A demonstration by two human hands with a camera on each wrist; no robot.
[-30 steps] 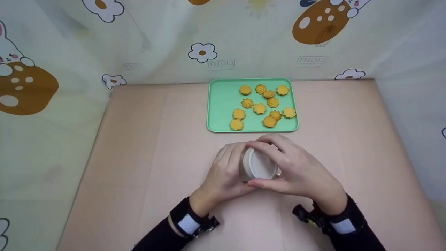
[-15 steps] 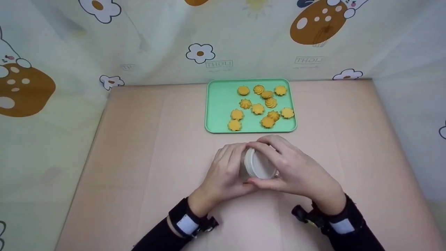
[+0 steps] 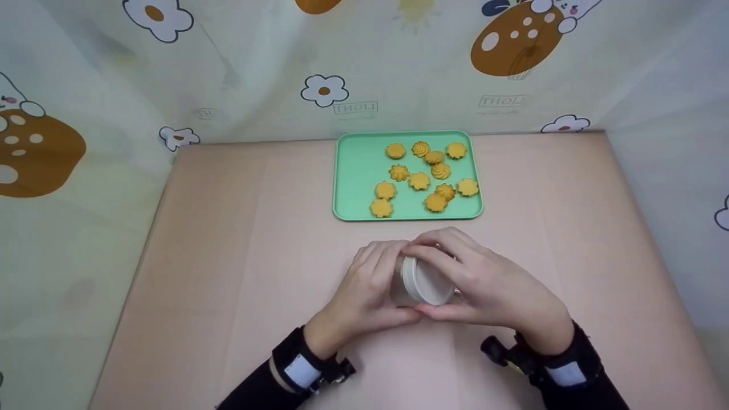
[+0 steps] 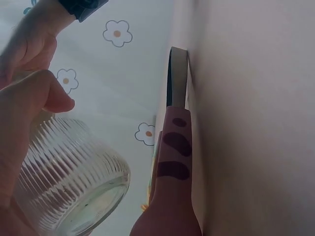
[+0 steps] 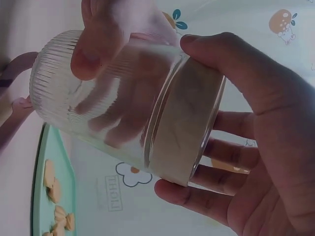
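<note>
My left hand [image 3: 367,287] grips a ribbed clear glass jar [image 5: 113,98] round its body; the jar tilts with its lid toward my right hand. Over the off-white lid [image 3: 434,282] curls my right hand [image 3: 490,279], thumb on one side and fingers on the other. The lid sits on the jar's mouth. Inside the jar, nothing shows through the glass but fingers behind it. Beside the jar in the left wrist view lie pink tongs [image 4: 174,142] with dark spots and a metal bow; in the head view the hands mostly hide them.
Behind the hands, a green tray [image 3: 356,171] holds several golden flower-shaped cookies [image 3: 419,181], mostly toward its right side. The pale tabletop [image 3: 228,256] ends at a patterned cloth [image 3: 256,68] hung at the back and sides.
The jar and lid tip slightly further to the right, showing more of the lid's side. Both hands shift a little toward the body, still gripping. The head view moves slightly.
</note>
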